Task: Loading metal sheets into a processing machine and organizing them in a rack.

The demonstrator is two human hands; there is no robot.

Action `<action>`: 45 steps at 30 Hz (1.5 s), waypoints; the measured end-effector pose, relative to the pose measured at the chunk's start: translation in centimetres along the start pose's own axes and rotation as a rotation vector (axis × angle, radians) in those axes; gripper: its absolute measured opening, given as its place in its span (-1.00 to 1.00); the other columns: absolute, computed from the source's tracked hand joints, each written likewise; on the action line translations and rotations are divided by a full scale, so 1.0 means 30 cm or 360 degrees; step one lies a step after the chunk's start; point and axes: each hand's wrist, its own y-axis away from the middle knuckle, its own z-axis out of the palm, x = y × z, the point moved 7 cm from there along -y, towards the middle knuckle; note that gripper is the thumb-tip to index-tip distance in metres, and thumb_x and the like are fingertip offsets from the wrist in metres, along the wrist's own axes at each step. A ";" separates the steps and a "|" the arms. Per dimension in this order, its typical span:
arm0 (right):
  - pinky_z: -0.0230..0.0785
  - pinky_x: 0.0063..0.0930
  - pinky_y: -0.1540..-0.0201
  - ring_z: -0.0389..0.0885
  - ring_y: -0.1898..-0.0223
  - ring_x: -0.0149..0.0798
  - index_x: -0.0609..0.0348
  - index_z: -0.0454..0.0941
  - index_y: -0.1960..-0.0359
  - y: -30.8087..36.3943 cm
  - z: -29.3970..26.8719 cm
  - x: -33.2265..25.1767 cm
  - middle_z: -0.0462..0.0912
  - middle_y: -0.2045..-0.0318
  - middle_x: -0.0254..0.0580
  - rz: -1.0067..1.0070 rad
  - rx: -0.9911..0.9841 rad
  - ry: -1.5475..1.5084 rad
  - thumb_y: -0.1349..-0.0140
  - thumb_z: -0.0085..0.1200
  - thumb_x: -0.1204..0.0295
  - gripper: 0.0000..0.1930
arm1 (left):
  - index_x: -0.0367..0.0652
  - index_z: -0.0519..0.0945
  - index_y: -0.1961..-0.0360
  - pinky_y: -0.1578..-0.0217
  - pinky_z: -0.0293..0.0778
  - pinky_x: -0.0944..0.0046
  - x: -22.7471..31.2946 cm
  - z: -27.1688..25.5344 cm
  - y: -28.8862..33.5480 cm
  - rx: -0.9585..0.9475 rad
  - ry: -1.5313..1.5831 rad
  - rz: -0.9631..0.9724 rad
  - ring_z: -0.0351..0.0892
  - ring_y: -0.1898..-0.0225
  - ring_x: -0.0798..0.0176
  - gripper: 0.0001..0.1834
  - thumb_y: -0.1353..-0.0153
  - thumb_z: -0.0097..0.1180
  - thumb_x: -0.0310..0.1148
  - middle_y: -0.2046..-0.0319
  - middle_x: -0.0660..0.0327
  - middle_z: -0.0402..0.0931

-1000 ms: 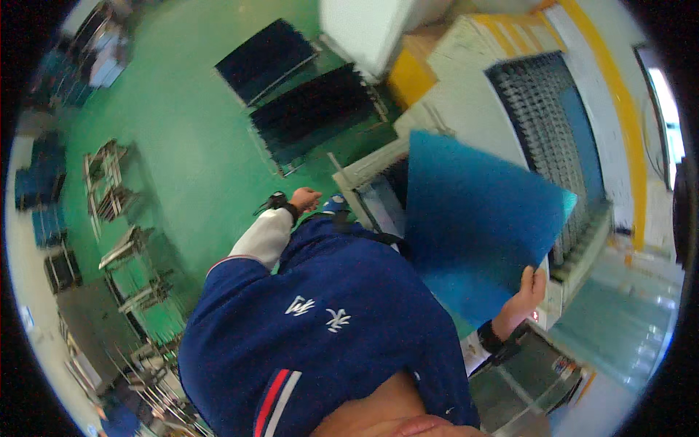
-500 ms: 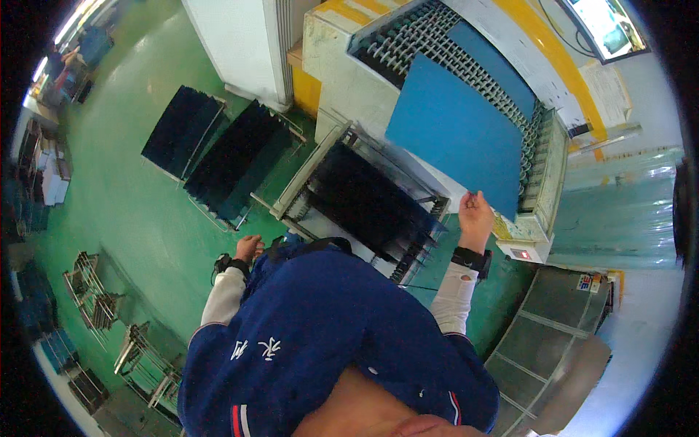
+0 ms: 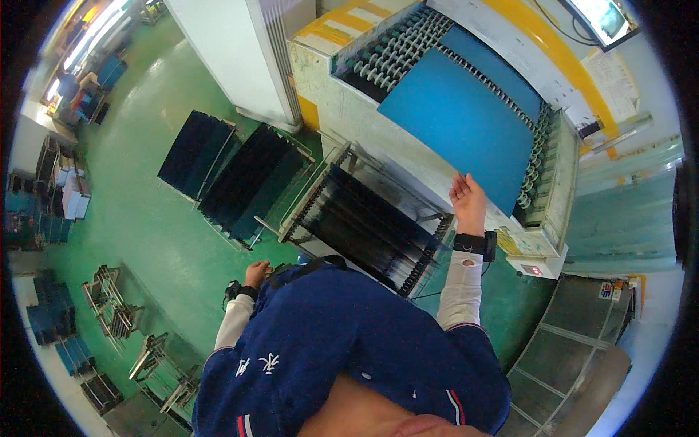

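Beyond the right grip (image 3: 469, 202) lies a panel (image 3: 460, 116) (blue).

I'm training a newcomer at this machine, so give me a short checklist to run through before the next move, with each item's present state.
1. Near sheet over the rollers: ok.
2. Near sheet clear of the far sheet: ok, rollers show between them.
3. Right hand at the near sheet's edge: ok.
4. Right hand's grip firm: cannot tell; the fingers' hold is unclear.
5. Left hand supporting the near sheet: not ok, it is well away by the waist.
6. Free slot in the nearest rack: cannot tell; dark sheets crowd it.
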 end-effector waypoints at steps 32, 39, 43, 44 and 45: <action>0.38 -0.13 0.24 0.57 0.27 0.14 0.23 0.56 0.32 0.081 0.077 0.482 0.59 0.38 0.18 -0.0987 -0.0727 0.2939 -0.15 0.07 0.16 -0.66 | -0.22 0.68 0.32 0.29 0.50 0.29 -0.120 0.001 0.015 0.0204 -0.0185 0.0152 0.60 0.40 0.29 -0.60 -0.02 0.20 -0.06 0.46 0.19 0.64; 0.38 -0.06 0.20 0.56 0.22 0.18 0.29 0.55 0.31 0.055 0.082 0.520 0.60 0.34 0.16 -0.0841 -0.0547 0.3241 -0.15 0.07 0.29 -0.73 | -0.22 0.68 0.31 0.30 0.52 0.20 -0.143 0.007 -0.040 0.0237 -0.0304 0.0072 0.62 0.41 0.20 -0.53 0.04 0.21 0.00 0.42 0.13 0.65; 0.38 0.00 0.22 0.56 0.22 0.18 0.27 0.56 0.32 0.024 0.081 0.514 0.60 0.32 0.14 -0.0919 -0.0601 0.3343 -0.12 0.09 0.29 -0.74 | -0.25 0.67 0.32 0.39 0.52 0.23 -0.074 0.033 -0.078 0.0126 -0.0513 0.0300 0.61 0.47 0.25 -0.53 0.03 0.22 0.00 0.46 0.10 0.64; 0.38 -0.01 0.22 0.56 0.22 0.19 0.28 0.57 0.34 0.034 0.100 0.495 0.60 0.34 0.16 -0.0933 -0.0516 0.3304 -0.10 0.12 0.30 -0.74 | -0.25 0.67 0.32 0.39 0.52 0.23 -0.063 0.031 -0.085 0.0093 -0.0437 0.0297 0.60 0.48 0.26 -0.53 0.02 0.22 0.00 0.47 0.11 0.64; 0.38 -0.02 0.21 0.56 0.23 0.21 0.29 0.58 0.37 0.071 0.109 0.487 0.60 0.35 0.17 -0.0931 -0.0424 0.3265 -0.08 0.14 0.30 -0.74 | -0.25 0.67 0.32 0.40 0.52 0.24 -0.069 0.032 -0.090 0.0048 -0.0371 0.0288 0.60 0.48 0.26 -0.53 0.01 0.21 -0.01 0.48 0.13 0.64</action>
